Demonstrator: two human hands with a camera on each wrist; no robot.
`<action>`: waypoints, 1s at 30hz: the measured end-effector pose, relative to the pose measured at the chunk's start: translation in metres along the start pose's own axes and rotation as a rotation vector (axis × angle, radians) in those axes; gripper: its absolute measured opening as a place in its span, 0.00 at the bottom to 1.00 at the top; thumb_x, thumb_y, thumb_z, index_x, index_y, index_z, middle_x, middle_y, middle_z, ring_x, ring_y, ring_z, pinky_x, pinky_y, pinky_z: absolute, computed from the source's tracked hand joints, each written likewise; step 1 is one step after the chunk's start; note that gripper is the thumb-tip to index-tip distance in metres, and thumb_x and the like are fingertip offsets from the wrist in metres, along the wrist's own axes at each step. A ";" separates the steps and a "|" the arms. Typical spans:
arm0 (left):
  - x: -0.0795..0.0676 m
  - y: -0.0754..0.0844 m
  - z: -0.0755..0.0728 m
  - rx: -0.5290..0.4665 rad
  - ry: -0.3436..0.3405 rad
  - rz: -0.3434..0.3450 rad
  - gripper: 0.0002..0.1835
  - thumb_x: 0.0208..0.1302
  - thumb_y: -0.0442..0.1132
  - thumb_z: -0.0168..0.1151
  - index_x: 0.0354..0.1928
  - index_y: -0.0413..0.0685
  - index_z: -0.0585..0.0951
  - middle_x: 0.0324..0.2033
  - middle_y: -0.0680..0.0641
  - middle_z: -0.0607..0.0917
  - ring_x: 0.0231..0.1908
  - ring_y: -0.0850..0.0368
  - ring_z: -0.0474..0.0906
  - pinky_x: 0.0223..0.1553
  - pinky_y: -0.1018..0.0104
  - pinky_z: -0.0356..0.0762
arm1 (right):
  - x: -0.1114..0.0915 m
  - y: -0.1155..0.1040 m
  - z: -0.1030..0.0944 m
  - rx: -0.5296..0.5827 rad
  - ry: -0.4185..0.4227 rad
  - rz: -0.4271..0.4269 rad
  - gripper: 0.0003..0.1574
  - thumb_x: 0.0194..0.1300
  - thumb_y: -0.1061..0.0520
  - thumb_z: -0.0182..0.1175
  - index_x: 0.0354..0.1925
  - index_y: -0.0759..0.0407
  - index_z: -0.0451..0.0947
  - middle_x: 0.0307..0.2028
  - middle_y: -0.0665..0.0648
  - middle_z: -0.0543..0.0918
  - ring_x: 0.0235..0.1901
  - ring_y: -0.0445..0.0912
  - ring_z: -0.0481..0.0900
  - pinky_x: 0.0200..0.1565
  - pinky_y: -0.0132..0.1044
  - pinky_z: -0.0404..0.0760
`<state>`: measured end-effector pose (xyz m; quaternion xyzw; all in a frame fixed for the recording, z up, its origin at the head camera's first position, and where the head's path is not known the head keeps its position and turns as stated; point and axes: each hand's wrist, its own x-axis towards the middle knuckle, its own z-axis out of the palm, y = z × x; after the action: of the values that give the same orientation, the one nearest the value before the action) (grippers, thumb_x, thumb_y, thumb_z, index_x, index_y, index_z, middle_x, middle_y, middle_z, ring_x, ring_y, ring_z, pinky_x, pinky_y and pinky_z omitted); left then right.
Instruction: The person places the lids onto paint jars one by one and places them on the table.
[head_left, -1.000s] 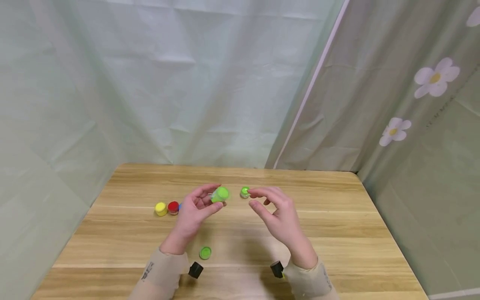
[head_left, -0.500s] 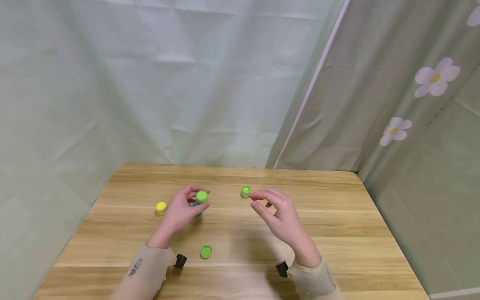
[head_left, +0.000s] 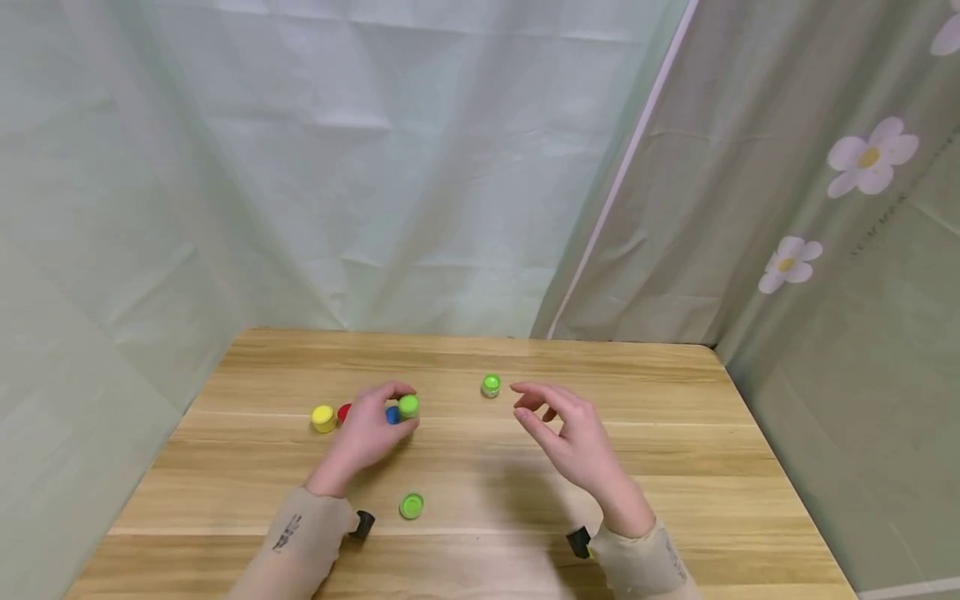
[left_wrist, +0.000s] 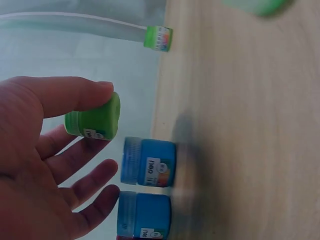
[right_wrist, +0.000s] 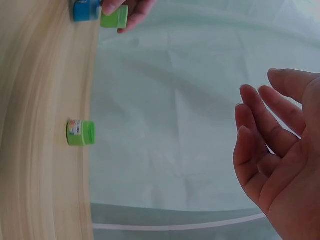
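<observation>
My left hand (head_left: 369, 432) pinches a small green paint jar (left_wrist: 95, 120) between thumb and fingers. In the left wrist view the jar appears held off the table, next to two blue jars (left_wrist: 150, 162) with clear-blue lids; from the head view a blue jar (head_left: 392, 415) sits just left of it. My right hand (head_left: 576, 435) hovers above the table, fingers loosely bent and holding nothing. Nearest to it is a second green jar (head_left: 491, 385), standing on the table apart from the fingertips. A loose green lid (head_left: 411, 506) lies nearer the front.
A yellow jar (head_left: 323, 419) stands left of the left hand, beside a red jar (head_left: 344, 412) that the hand partly covers. The wooden table (head_left: 645, 500) ends at a pale curtain (head_left: 420, 208) behind. Black cameras (head_left: 579, 542) project from both wrists.
My left hand has carried the green jar left and then lowered it beside the blue jars. The right hand has shifted slightly right, away from the standing green jar.
</observation>
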<state>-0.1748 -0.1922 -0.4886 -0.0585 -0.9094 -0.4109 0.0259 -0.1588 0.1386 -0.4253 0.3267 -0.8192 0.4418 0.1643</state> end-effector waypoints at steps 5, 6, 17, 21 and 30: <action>0.004 -0.001 0.008 0.090 -0.011 0.007 0.22 0.63 0.34 0.78 0.58 0.43 0.85 0.55 0.43 0.86 0.59 0.41 0.77 0.62 0.40 0.76 | -0.003 0.005 -0.004 -0.014 -0.014 0.011 0.20 0.75 0.59 0.68 0.63 0.52 0.84 0.42 0.47 0.89 0.42 0.40 0.85 0.39 0.39 0.85; 0.004 0.000 0.009 0.109 -0.015 0.016 0.22 0.62 0.34 0.79 0.57 0.43 0.85 0.55 0.43 0.86 0.59 0.40 0.77 0.62 0.40 0.77 | -0.004 0.006 -0.004 -0.016 -0.016 0.010 0.20 0.75 0.59 0.68 0.63 0.52 0.84 0.42 0.47 0.89 0.42 0.39 0.85 0.39 0.38 0.85; 0.008 0.004 0.015 0.242 -0.041 0.043 0.22 0.57 0.36 0.84 0.54 0.45 0.87 0.56 0.40 0.86 0.62 0.38 0.78 0.65 0.35 0.72 | -0.007 0.007 -0.007 -0.018 -0.043 0.031 0.20 0.77 0.57 0.67 0.64 0.52 0.83 0.42 0.47 0.89 0.41 0.39 0.84 0.39 0.39 0.85; 0.009 0.002 0.016 0.271 -0.042 0.050 0.22 0.56 0.35 0.84 0.52 0.46 0.87 0.55 0.40 0.86 0.61 0.38 0.78 0.64 0.35 0.72 | -0.007 0.007 -0.008 -0.029 -0.063 0.050 0.19 0.76 0.58 0.67 0.62 0.52 0.85 0.43 0.44 0.88 0.42 0.39 0.84 0.39 0.38 0.85; 0.010 -0.003 0.019 0.305 -0.059 0.044 0.21 0.56 0.35 0.84 0.52 0.45 0.87 0.52 0.41 0.87 0.59 0.39 0.80 0.63 0.36 0.73 | -0.008 0.008 -0.011 -0.044 -0.078 0.069 0.14 0.76 0.57 0.68 0.57 0.51 0.88 0.43 0.43 0.88 0.42 0.38 0.84 0.39 0.42 0.87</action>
<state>-0.1854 -0.1793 -0.5021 -0.0858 -0.9602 -0.2654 0.0167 -0.1588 0.1538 -0.4286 0.3115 -0.8452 0.4162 0.1240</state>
